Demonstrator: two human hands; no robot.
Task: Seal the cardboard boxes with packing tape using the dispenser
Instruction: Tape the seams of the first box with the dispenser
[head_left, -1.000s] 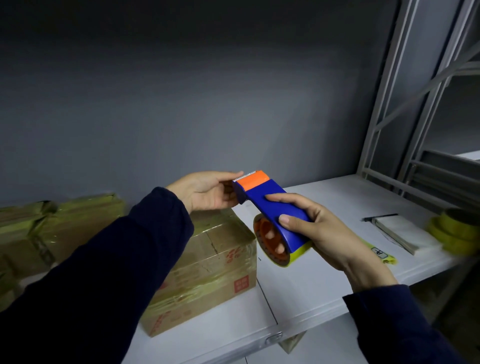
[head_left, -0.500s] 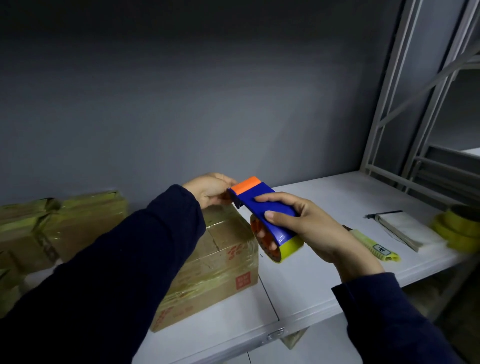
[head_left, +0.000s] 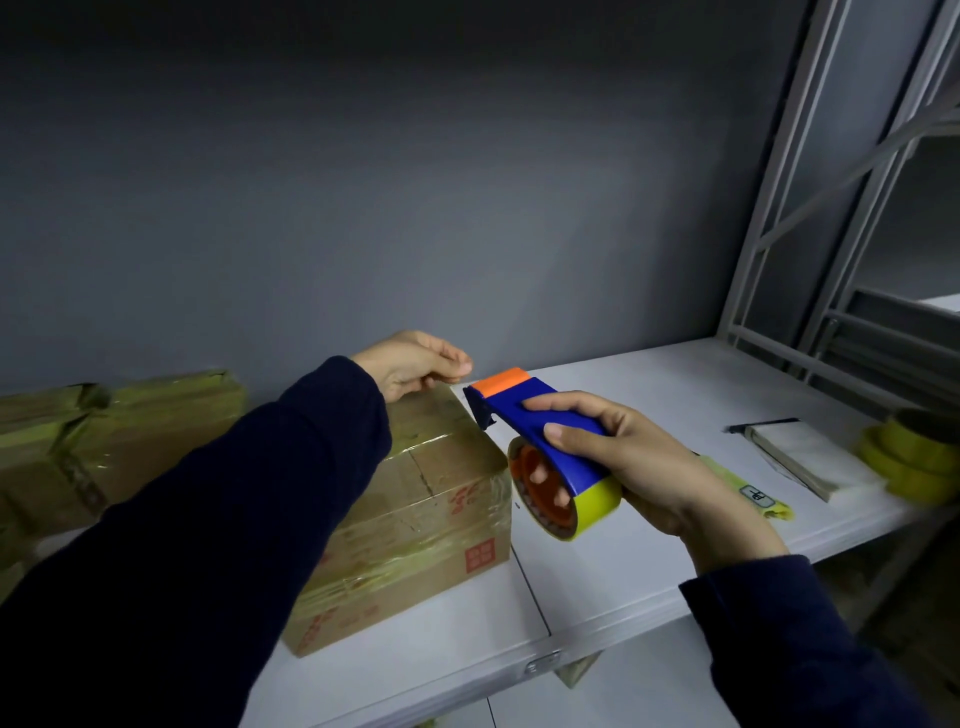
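Quick one on where things sit: the cardboard box is on the white shelf, its long axis running from the far edge back toward us, angled a bit to our left. Our left hand is the nearer one, sitting right over the box's far edge with thumb and forefinger pinched together. It looks like it's on the tape end, though the film is too clear to be sure. Our right hand is wrapped around the blue dispenser, which is off the box's right side over bare shelf. Its orange nose points up and left at the pinching fingers, and the yellow roll hangs at the near end. So as we read it, the box lies down and left of the dispenser. The pull will probably need to swing over the top and run along that long axis, not across the corner.
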